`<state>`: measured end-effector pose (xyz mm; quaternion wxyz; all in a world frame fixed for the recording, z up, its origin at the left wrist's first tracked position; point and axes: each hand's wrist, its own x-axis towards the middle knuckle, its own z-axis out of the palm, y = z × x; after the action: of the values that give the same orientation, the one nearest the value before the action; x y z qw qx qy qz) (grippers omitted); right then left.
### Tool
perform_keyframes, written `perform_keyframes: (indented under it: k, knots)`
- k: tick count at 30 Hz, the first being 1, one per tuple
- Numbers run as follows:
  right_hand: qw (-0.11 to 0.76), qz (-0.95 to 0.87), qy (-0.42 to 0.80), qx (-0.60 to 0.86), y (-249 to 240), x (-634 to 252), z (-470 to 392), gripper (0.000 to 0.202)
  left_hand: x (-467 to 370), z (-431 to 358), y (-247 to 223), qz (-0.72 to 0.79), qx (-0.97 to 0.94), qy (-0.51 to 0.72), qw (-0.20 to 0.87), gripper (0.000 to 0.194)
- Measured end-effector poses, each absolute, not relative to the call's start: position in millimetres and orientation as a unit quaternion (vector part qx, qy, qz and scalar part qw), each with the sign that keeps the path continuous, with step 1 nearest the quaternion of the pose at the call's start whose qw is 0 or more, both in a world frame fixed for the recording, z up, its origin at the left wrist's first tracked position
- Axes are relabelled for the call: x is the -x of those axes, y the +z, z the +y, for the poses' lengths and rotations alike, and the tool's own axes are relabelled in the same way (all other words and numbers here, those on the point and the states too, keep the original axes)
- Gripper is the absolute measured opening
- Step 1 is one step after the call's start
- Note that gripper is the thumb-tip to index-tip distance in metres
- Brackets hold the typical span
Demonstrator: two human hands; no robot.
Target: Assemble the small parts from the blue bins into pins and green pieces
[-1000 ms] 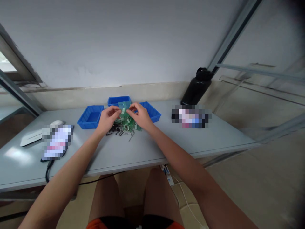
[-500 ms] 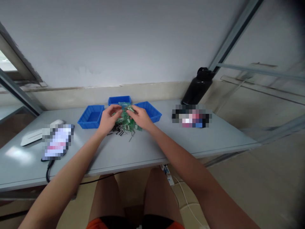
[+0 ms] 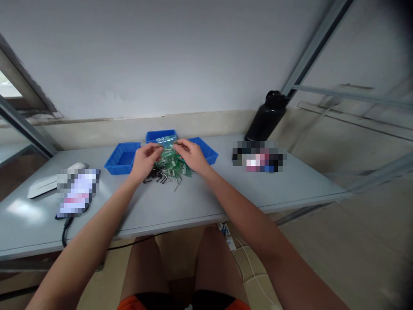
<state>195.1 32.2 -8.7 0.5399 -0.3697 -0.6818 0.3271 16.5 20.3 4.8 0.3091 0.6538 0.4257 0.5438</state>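
A small clear greenish plastic bag (image 3: 166, 141) is stretched between my two hands, its top edge toward the wall. My left hand (image 3: 144, 162) pinches it on the left with thumb and fingers together. On the other side my right hand (image 3: 192, 157) grips it the same way. Beneath them lies a heap of green plastic bags with pale pieces (image 3: 176, 167). Loose dark screws (image 3: 161, 175) and thin metal pins spill out at the heap's near side. What the held bag contains is too small to make out.
Blue bins stand around the heap: a left bin (image 3: 121, 158), a back bin (image 3: 160, 134) and a right bin (image 3: 206, 151), partly behind my right hand. A black bottle (image 3: 266, 116) is at the back right. A phone (image 3: 78, 193) with a cable lies left on the grey table (image 3: 180, 206).
My hands have drawn slightly apart, and the bag between them now shows spread flat and raised. The heap, bins and bottle stay where they were.
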Motion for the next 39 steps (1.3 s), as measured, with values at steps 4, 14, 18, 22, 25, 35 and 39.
perform_keyframes:
  k: [4, 14, 18, 22, 25, 35, 39]
  knots:
    - [0.540, -0.702, 0.266, 0.380, -7.5, -196.9, 32.6, 0.020, -17.3, 18.9, 6.1, 0.431, -0.649, 0.550, 0.301, 0.018]
    - [0.521, -0.725, 0.235, 0.384, -6.6, -196.6, 29.6, 0.026, -16.4, 21.0, 6.3, 0.447, -0.624, 0.572, 0.288, 0.022]
    - [0.523, -0.722, 0.241, 0.383, -5.4, -196.6, 28.7, 0.025, -15.8, 21.2, 6.2, 0.445, -0.624, 0.573, 0.291, 0.024]
    - [0.531, -0.717, 0.248, 0.378, -4.0, -196.3, 27.4, 0.024, -15.0, 20.8, 6.4, 0.445, -0.628, 0.569, 0.289, 0.024]
    - [0.533, -0.712, 0.249, 0.383, -3.9, -196.2, 27.2, 0.025, -14.8, 19.9, 7.3, 0.448, -0.630, 0.566, 0.286, 0.023]
    - [0.535, -0.707, 0.257, 0.385, -5.8, -196.2, 28.8, 0.024, -14.1, 20.6, 6.8, 0.444, -0.632, 0.569, 0.283, 0.021]
    - [0.539, -0.705, 0.257, 0.383, -5.5, -196.1, 28.4, 0.024, -14.1, 21.7, 5.5, 0.439, -0.628, 0.573, 0.291, 0.020]
